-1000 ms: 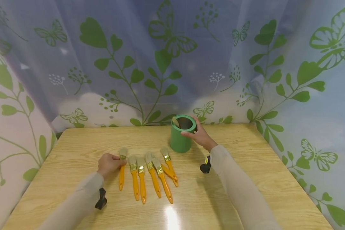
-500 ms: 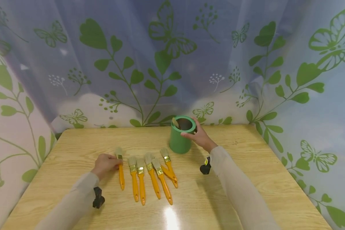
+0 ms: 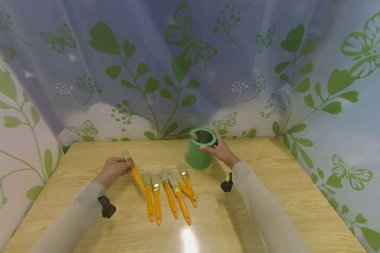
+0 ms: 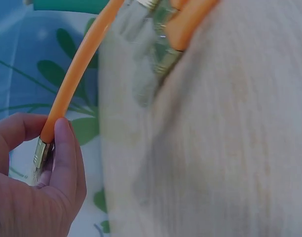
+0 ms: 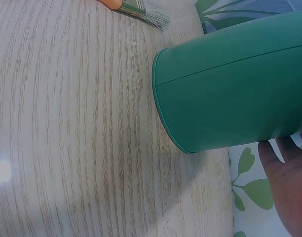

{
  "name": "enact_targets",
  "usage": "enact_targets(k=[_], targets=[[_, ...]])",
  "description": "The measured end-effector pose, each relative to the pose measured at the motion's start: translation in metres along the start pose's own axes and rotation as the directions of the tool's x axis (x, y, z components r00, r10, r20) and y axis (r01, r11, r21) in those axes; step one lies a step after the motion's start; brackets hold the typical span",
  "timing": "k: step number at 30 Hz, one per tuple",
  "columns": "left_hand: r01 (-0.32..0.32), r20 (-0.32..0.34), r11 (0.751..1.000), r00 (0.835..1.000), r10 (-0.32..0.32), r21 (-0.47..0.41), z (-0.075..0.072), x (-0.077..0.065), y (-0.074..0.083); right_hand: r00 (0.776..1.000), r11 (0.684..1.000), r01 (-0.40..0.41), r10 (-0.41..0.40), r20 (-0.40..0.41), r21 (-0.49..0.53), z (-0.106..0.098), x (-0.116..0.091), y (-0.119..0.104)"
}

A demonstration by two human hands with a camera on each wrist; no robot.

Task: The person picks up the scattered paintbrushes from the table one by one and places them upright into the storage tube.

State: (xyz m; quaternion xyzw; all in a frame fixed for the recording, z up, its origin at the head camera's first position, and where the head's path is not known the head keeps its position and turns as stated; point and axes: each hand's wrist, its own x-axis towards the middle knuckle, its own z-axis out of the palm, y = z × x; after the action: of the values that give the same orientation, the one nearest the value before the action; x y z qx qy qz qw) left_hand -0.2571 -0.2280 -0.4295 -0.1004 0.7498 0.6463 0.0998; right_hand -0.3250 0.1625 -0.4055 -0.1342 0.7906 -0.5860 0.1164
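Observation:
My left hand [image 3: 114, 169] pinches an orange-handled paintbrush [image 3: 137, 176] near its metal ferrule, with the pale bristles pointing up and away to the left. In the left wrist view, thumb and fingers meet on the handle [image 4: 74, 74] just by the ferrule. My right hand [image 3: 222, 151] grips the upper side of a green can [image 3: 197, 157], which stands upright at the back of the table. Bristles of one brush [image 3: 194, 135] show inside the can's rim. In the right wrist view the green can [image 5: 235, 84] fills the right side, fingers along its wall.
Several more paintbrushes [image 3: 167, 193] with orange handles lie side by side in the middle of the wooden table [image 3: 240, 218], bristles toward the back; a few overlap at the right of the row. A patterned curtain [image 3: 139, 70] hangs behind the table's far edge.
My left hand has lifted the paintbrush at the row's left end and drawn it left and back, tilting its bristles leftward. My right hand and the can have stayed put.

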Motion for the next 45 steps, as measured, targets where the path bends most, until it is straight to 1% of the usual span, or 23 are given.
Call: enact_targets(k=[4,7,13,16,18,22,25,28,32,34,39,41,45], targets=[[0.006,-0.009,0.998,1.000,-0.006,-0.059,0.000,0.001,0.012,1.000,1.000,-0.004,0.004,-0.003,0.000,-0.001,0.000,0.000],[0.002,-0.015,0.997,1.000,-0.003,-0.072,0.000,0.003,0.020,1.000,1.000,-0.005,0.005,-0.001,0.005,-0.001,0.000,0.001],[-0.017,0.016,0.994,1.000,0.019,-0.107,0.004,0.003,0.038,1.000,1.000,0.000,0.000,0.001,0.008,-0.001,0.002,0.003],[-0.036,0.034,0.989,0.999,0.041,-0.142,0.008,0.001,0.049,1.000,1.000,0.001,-0.001,0.000,0.007,-0.001,0.002,0.004],[-0.042,0.041,0.983,0.998,0.050,-0.181,0.011,0.001,0.056,1.000,1.000,0.002,-0.002,-0.002,0.007,-0.002,0.002,0.004],[-0.045,0.066,0.972,0.996,0.061,-0.231,0.018,-0.002,0.070,1.000,1.000,0.000,0.000,-0.005,0.003,-0.001,0.002,0.003],[-0.049,0.089,0.968,0.993,0.073,-0.248,0.024,-0.003,0.079,1.000,1.000,-0.005,0.005,-0.006,-0.004,-0.001,0.001,0.002],[-0.046,0.094,0.958,0.993,0.075,-0.282,0.030,-0.003,0.088,1.000,1.000,-0.009,0.009,-0.007,-0.009,-0.001,0.001,0.001],[-0.040,0.076,0.931,0.994,0.072,-0.363,0.039,-0.002,0.100,1.000,1.000,-0.014,0.014,-0.008,-0.009,-0.001,0.001,0.001],[-0.045,0.064,0.920,0.995,0.076,-0.389,0.043,-0.001,0.105,1.000,1.000,-0.014,0.014,-0.006,-0.006,-0.001,0.002,0.001],[-0.077,0.025,0.916,0.995,0.095,-0.394,0.054,-0.001,0.112,1.000,1.000,-0.010,0.010,-0.003,0.001,-0.002,0.003,0.004],[-0.087,0.006,0.914,0.995,0.098,-0.396,0.058,0.000,0.114,1.000,1.000,0.002,-0.002,-0.012,-0.005,-0.002,0.008,0.011],[-0.091,-0.031,0.899,0.996,0.086,-0.429,0.067,0.003,0.119,0.999,0.999,0.027,-0.027,-0.034,-0.023,-0.002,0.016,0.026]])
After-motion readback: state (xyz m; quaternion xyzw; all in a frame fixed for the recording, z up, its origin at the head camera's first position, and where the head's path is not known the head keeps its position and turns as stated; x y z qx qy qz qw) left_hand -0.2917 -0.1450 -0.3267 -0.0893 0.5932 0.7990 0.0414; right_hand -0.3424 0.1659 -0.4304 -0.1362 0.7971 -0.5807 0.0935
